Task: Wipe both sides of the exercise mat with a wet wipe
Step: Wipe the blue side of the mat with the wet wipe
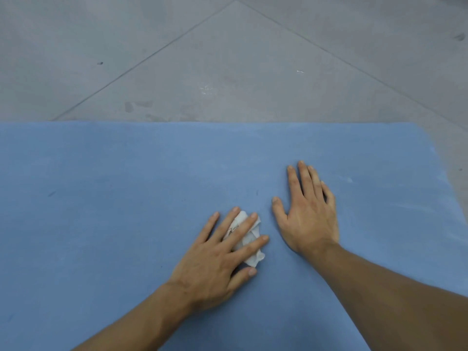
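Note:
A blue exercise mat (pixel 106 188) lies flat on the floor and fills the lower part of the view. My left hand (pixel 215 259) presses a crumpled white wet wipe (pixel 249 239) onto the mat, with the fingers spread over it; the wipe shows between and beside the fingers. My right hand (pixel 307 211) rests flat on the mat just to the right, palm down, fingers close together, holding nothing. Both forearms reach in from the bottom edge.
Grey tiled floor (pixel 228 59) with thin joint lines lies beyond the mat's far edge and along its right edge. A few small dark marks and pale scuffs dot the tiles.

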`<state>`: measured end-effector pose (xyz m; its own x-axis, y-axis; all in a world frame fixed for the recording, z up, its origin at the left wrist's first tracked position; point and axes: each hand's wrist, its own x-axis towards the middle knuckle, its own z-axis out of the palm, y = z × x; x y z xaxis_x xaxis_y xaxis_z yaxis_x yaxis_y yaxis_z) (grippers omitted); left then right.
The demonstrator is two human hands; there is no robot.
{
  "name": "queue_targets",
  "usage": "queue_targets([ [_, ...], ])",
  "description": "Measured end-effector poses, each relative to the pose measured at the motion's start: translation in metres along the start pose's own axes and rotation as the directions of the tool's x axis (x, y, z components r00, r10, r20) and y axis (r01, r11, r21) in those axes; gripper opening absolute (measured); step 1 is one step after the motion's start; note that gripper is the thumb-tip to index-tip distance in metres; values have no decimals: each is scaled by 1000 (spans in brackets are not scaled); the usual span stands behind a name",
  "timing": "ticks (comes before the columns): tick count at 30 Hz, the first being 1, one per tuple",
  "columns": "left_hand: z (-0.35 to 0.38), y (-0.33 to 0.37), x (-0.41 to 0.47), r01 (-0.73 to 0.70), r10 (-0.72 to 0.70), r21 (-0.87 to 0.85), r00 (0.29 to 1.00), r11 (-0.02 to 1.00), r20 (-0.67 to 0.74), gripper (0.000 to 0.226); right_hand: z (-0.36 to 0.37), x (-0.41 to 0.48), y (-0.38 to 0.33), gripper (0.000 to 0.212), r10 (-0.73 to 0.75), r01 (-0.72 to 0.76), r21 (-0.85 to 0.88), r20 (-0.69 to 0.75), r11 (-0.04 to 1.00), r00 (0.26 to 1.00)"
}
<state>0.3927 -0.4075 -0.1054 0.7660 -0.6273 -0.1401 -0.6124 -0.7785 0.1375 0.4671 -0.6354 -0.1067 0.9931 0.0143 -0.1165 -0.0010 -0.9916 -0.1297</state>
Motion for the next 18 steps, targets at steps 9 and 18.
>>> queue_targets([
  [9, -2, -39, 9, 199, -205, -62, 973, 978, -106, 79, 1, 1, 0, 80, -1, 1, 0, 1, 1000, 1000],
  [18, -8, -92, 21, 507, -543, -255, 834, 823, -95, 84, 2, 0, 0, 80, 2, -2, 5, -4, 1000, 1000],
])
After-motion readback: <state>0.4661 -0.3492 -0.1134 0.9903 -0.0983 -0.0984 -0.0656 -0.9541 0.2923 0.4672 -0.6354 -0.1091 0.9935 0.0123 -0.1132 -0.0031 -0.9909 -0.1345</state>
